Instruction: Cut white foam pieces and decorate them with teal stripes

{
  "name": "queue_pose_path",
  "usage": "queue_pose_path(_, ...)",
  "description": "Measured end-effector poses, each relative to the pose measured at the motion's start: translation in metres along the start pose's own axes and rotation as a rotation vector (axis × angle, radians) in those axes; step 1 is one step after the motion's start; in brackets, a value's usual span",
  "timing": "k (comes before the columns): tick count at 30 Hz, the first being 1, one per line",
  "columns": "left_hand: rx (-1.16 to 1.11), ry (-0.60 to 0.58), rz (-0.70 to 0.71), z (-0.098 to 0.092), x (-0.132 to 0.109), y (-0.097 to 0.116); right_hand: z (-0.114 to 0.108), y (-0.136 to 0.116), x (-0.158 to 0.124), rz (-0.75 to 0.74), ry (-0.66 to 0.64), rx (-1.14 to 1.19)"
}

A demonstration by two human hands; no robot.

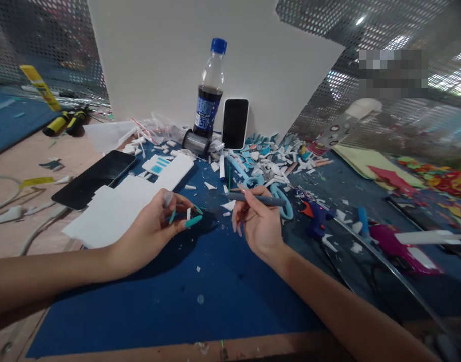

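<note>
My left hand [157, 216] is closed in a pinch, a small white piece [188, 213] upright between thumb and fingers. Long teal pointed tips show at the ends of its fingers. A grey pen-like tool [266, 200] lies across my right hand [260, 223], gripped by thumb and fingers, its thin end pointing left toward the other hand. Whether that end is a blade or a nib I cannot make out. Just behind my right hand are light-blue-handled scissors [286, 203]. Left of my left hand, white sheet pieces [121, 208] lie on the blue mat [200, 322].
A dark-drink bottle [208, 105], wire spool [196, 143] and upright phone [235, 123] stand behind, among white and teal scraps [268, 156]. A black phone [94, 178] lies left. At right are a blue glue gun [320, 218], a magenta tool [400, 246] and cables.
</note>
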State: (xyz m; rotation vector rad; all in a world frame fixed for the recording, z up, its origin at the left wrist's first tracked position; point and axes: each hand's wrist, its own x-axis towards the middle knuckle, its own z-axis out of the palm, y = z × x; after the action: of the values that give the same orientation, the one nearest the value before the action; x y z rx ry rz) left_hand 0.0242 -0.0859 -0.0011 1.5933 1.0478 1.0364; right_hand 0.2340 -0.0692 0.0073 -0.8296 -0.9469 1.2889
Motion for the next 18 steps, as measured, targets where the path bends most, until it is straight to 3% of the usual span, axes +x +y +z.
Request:
queue_pose_path(8,0.043,-0.097,-0.114,0.0014,0.0011,-0.0033,-0.0011,0.0022,0.0035,-0.009,0.01,0.057)
queue_pose_path(18,0.099,-0.097,-0.063,-0.0026,0.0021,-0.0075,0.0024,0.0007,0.0033,0.007,-0.019,0.025)
